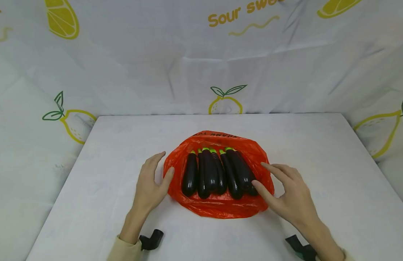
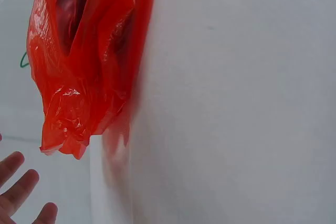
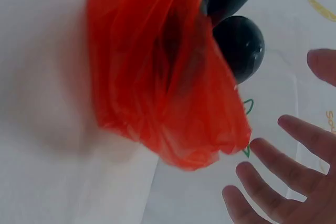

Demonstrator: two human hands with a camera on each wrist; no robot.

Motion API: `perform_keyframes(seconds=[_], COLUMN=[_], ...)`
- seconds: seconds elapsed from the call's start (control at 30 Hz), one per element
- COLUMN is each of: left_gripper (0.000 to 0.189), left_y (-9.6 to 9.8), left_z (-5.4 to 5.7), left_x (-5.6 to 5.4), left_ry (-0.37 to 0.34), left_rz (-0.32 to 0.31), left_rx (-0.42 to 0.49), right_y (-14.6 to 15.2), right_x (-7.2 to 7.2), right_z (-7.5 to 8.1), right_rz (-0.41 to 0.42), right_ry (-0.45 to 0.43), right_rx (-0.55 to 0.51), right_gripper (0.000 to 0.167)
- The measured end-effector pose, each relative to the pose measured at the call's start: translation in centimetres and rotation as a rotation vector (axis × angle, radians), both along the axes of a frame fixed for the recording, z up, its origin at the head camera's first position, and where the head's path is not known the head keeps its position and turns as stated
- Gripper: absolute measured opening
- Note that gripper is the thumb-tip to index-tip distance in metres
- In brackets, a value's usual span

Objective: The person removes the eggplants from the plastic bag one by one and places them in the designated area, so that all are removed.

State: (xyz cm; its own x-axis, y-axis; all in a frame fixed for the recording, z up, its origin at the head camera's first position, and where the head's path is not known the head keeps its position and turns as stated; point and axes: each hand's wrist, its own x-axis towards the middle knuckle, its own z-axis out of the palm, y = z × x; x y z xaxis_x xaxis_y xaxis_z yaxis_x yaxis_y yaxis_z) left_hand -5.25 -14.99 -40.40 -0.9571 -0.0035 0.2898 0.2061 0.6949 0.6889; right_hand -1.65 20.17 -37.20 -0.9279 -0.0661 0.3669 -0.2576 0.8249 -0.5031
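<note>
Several dark eggplants (image 1: 211,172) with green stem ends lie side by side in a red plastic bag (image 1: 221,210), whose mouth is spread wide around them. At the bag's left edge is my left hand (image 1: 150,185), fingers extended and thumb near the rim. My right hand (image 1: 289,192) hovers by the right edge, thumb and fingers spread apart, thumb tip overlapping the rightmost eggplant in the head view. In the right wrist view, two rounded eggplant ends (image 3: 239,48) show above the crumpled bag side (image 3: 173,93), with straight fingers (image 3: 286,169) beside it.
The bag rests on a white-covered table (image 1: 107,163). Behind it hangs a white cloth (image 1: 139,72) printed with lemons and lettering. Black wrist-worn pieces (image 1: 152,240) show at both wrists.
</note>
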Motion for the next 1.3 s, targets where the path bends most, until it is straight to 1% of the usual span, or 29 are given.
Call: perform_keyframes(seconds=[0.07, 0.17, 0.27, 0.37, 0.47, 0.67, 0.8, 0.93, 1.1, 1.3], left_gripper=[0.054, 0.054, 0.051, 0.047, 0.043, 0.036, 0.031, 0.026, 0.021, 0.011], left_y=[0.0, 0.0, 0.1, 0.2, 0.3, 0.2, 0.0, -0.1, -0.2, -0.2], left_z=[-0.1, -0.4, -1.0, -1.8, -2.7, -4.3, -5.3, -6.0, -6.2, -6.3], left_x=[-0.5, -1.1, -1.6, -2.0, -2.6, -3.3, -3.6, -4.1, -4.5, -4.6], left_ry=[0.004, 0.01, 0.008, 0.003, 0.013, 0.075, 0.12, 0.157, 0.187, 0.194], left_rz=[0.002, 0.014, 0.05, 0.109, 0.16, 0.199, 0.184, 0.15, 0.131, 0.129], left_rx=[0.07, 0.136, 0.197, 0.264, 0.322, 0.391, 0.437, 0.466, 0.454, 0.429], right_y=[-0.3, -0.7, -1.0, -1.1, -1.1, -1.3, -1.5, -1.7, -2.1, -2.9], right_x=[-0.1, -0.4, -0.7, -0.9, -1.0, -1.2, -1.3, -1.5, -1.9, -2.2], right_z=[0.2, 0.3, 0.3, 0.2, 0.0, -0.2, -0.2, -0.1, -0.1, -0.5], right_rz=[0.025, 0.054, 0.066, 0.07, 0.073, 0.081, 0.084, 0.089, 0.089, 0.058], right_ry=[-0.02, -0.036, -0.024, -0.012, -0.008, -0.011, -0.006, -0.018, -0.061, -0.069], right_rx=[-0.042, -0.087, -0.113, -0.141, -0.162, -0.177, -0.183, -0.188, -0.196, -0.175], right_gripper=[0.056, 0.057, 0.056, 0.055, 0.054, 0.056, 0.057, 0.058, 0.06, 0.061])
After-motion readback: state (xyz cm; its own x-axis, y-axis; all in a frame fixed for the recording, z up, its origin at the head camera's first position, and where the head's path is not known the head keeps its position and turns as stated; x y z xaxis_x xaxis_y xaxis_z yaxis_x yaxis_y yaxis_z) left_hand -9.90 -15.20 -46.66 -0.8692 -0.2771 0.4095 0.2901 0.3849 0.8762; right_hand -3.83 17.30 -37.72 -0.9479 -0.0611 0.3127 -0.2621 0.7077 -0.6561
